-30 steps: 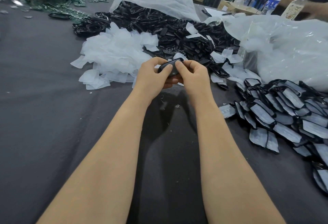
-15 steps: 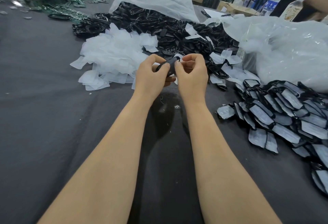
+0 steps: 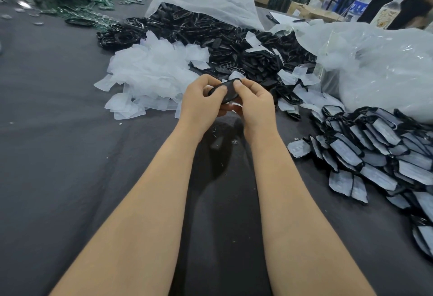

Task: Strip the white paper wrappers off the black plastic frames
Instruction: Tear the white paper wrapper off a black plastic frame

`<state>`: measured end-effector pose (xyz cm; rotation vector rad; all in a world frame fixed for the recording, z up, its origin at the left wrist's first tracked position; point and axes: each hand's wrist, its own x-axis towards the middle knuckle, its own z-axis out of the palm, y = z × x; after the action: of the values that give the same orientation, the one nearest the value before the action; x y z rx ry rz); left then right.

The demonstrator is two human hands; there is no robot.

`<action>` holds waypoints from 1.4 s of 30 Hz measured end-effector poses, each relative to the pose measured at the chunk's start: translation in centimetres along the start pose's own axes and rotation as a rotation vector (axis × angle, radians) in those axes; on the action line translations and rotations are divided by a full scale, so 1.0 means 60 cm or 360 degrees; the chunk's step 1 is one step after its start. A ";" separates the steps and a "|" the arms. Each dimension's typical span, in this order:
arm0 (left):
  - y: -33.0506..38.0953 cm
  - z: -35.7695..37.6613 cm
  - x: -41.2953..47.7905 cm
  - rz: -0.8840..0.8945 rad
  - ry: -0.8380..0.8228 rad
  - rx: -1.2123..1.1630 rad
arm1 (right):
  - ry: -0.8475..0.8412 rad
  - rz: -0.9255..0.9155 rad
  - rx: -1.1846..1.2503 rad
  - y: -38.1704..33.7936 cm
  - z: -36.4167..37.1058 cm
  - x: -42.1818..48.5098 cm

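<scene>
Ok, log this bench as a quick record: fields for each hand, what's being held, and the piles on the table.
left hand: pinches one end of a black frame
right hand: pinches the same frame's other end
stripped wrappers: white heap, left of the hands
bare frames: black heap beyond the hands
wrapped frames: pile at right
table: dark grey cloth cover
</scene>
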<state>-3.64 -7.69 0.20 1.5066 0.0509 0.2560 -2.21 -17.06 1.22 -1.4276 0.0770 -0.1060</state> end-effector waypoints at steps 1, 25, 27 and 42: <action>0.000 0.000 0.000 -0.0004 0.0002 -0.0004 | 0.0005 -0.0023 -0.0036 0.001 0.001 0.001; -0.008 0.001 0.005 -0.0025 0.0058 -0.0086 | 0.0037 -0.0221 -0.0531 0.015 -0.012 0.015; -0.009 0.003 0.005 -0.0028 0.0050 -0.0107 | 0.0076 -0.0231 -0.0523 0.017 -0.011 0.015; -0.013 0.002 0.005 -0.0042 0.0096 0.0097 | 0.0048 -0.0173 -0.0513 0.019 -0.014 0.016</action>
<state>-3.20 -7.76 -0.50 1.5577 0.1276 0.2804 -1.33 -17.84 -0.04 -1.7524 0.0420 -0.2121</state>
